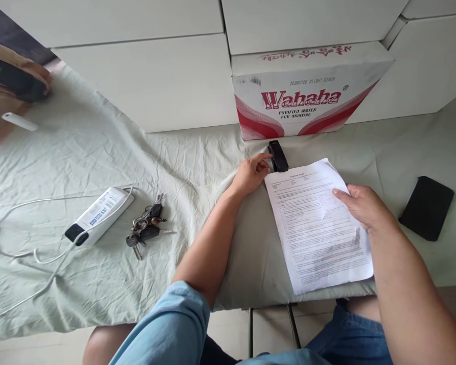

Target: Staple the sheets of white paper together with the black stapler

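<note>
Touching the black stapler (278, 156) at the sheets' (319, 223) top-left corner, left hand (253, 172) fingers rest loosely on it; right hand (363, 205) lies flat, fingers together, pinning the sheets near the surface's front edge. Risk: sheets sliding crooked if that palm lifts.

Soft, even daylight, faint shadows, sharp centre, blurred and stretched left edge.

Printed sheet (319, 223): body text too small to read; right edge covered by right hand (365, 205). White cable (30, 253): runs off left edge. Another person's hand (7, 96) with dark phone (19, 81): blurred, cut by left edge. Carton (307, 91): date stamp barely legible
</note>
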Motion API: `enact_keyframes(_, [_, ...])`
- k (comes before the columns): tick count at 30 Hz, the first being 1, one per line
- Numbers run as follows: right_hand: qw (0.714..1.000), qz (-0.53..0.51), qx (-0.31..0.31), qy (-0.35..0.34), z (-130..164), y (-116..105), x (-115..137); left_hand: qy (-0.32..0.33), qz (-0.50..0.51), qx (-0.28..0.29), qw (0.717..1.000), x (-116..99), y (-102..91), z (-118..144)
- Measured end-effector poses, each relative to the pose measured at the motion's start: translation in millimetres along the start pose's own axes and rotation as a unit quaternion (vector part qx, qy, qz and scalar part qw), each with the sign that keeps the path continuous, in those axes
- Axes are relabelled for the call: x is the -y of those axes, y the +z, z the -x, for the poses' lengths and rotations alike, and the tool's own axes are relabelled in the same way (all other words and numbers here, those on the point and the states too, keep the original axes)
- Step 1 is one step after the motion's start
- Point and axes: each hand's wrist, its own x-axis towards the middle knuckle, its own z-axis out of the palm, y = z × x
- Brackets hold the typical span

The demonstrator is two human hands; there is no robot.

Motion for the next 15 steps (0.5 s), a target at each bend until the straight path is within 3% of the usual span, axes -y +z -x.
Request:
enact_keyframes(3, [1.000,-0.015,-0.010,0.014,-1,0,1,0.143,-0.047,-0.046,0.988,14,1.5,-4])
enact_keyframes(6, [0.999,-0.029,-0.019,0.009,-1,1,1,0.231,-0.055,-0.022,0.971,26,3.9,-9])
enact_keyframes(9, [0.999,-0.039,-0.024,0.000,-2,2,-2,0.249,-0.040,0.007,0.968,31,6.2,-10])
enact_keyframes(15, [0.998,-0.014,-0.044,0.038,-4,1,-6,0.247,-0.022,0.007,0.969,31,8.3,-8])
